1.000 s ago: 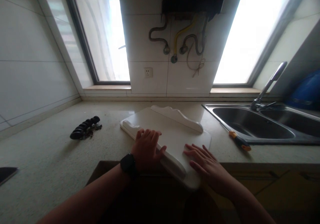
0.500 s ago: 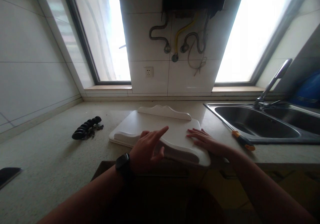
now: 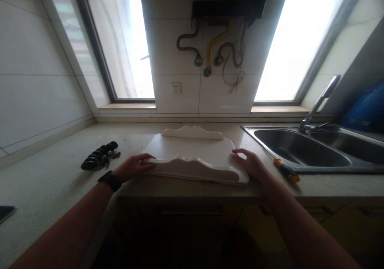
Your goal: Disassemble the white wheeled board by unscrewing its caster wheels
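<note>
A white board (image 3: 180, 147) lies flat on the counter, with a wavy-edged white piece (image 3: 192, 132) standing along its back edge and another wavy-edged piece (image 3: 192, 167) along its front. It appears to rest on a thin layer beneath. My left hand (image 3: 136, 167), with a black watch at the wrist, closes on the front left corner, thumb and fingers around the end of the front piece. At the right edge, my right hand (image 3: 249, 163) grips the board with bent fingers; part of that grip is hidden. To the right lies a screwdriver (image 3: 286, 169) with an orange and black handle.
Black ring-shaped parts (image 3: 99, 155) in a row sit on the left counter beside small dark pieces (image 3: 112, 157). A dark flat object (image 3: 6, 212) lies at far left. The steel sink (image 3: 300, 147) with its faucet (image 3: 319, 105) is at right. Drawers (image 3: 192, 213) are below.
My left hand has moved left from above the board's front piece to its left end. My right hand has gone from lying flat to gripping the right edge. The board sits slightly farther back.
</note>
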`<act>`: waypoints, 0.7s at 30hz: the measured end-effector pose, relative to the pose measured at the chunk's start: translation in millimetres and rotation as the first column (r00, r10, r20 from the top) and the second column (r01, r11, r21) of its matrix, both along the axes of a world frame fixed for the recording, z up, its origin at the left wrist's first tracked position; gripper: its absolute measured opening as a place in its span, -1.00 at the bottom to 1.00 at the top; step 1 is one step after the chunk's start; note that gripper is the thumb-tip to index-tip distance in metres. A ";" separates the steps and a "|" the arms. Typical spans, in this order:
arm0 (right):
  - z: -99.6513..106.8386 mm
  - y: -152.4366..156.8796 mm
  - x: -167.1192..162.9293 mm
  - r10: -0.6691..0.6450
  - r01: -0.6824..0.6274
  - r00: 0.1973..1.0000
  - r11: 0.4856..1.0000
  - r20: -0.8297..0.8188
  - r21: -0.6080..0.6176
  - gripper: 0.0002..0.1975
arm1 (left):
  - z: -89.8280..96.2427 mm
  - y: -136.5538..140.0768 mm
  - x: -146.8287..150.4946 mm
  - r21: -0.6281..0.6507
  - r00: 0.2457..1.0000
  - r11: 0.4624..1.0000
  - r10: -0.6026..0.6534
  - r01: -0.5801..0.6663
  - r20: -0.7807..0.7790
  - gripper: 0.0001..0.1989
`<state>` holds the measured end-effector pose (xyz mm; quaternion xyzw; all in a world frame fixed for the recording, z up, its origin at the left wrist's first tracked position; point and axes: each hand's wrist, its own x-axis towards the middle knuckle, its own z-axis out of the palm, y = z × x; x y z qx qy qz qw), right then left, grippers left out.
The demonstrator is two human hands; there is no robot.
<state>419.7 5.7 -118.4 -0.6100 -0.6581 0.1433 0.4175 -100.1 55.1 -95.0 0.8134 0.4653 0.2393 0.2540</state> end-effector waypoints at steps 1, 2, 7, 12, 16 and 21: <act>3.6 -4.7 -3.2 -0.028 0.029 0.999 0.999 -0.029 0.036 -0.47 | -1.8 1.7 -3.2 -0.042 1.000 0.999 -0.002 0.003 0.022 -0.49; 7.2 -9.7 -7.0 -0.036 0.039 0.998 0.997 -0.056 0.066 -0.47 | -2.8 3.1 -5.3 -0.070 0.999 0.998 -0.002 0.005 0.048 -0.49; 9.6 -31.4 -30.4 0.134 -0.132 0.987 0.991 -0.084 0.034 -0.53 | -4.0 9.1 -11.4 -0.146 0.990 0.989 0.056 -0.038 0.127 -0.45; -5.3 -42.0 -39.2 0.135 -0.136 0.990 0.990 -0.034 -0.030 -0.57 | -5.8 12.2 -16.7 -0.233 0.987 0.972 0.063 -0.027 0.146 -0.44; -4.0 -44.3 -41.5 0.143 -0.143 0.990 0.989 0.018 -0.036 -0.59 | -6.5 13.0 -16.5 -0.188 0.993 0.982 0.042 -0.020 0.114 -0.48; 0.6 -45.1 -45.1 0.177 -0.176 0.984 0.983 0.011 -0.051 -0.66 | -8.1 15.4 -17.8 -0.235 0.990 0.972 0.052 -0.021 0.129 -0.50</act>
